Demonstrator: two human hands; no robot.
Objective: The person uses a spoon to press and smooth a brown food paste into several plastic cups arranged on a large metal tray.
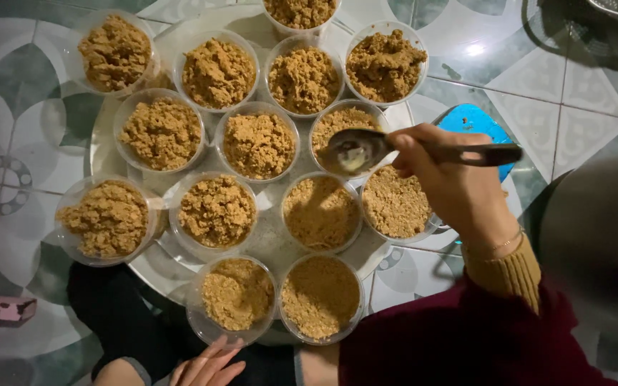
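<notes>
Resting on the patterned tile floor [581, 107], a round metal tray [105, 154] gathers clear plastic cups [259, 143] of brown crumbly filling within easy reach. Over the right-hand cups the right hand [459, 182] reaches in — fingers pinched around a spoon [366, 149], bowl level above one cup. Near the bottom edge, the left hand [209, 364] lies loosely open, empty — just touching the nearest cup [236, 294].

brown filling [258, 145], green-white patterned floor [559, 86]

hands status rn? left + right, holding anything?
Left hand: open, fingers loose, holding nothing, just below the nearest cup of brown crumbs.
Right hand: closed on a metal spoon, held over the cups on the round tray.
</notes>
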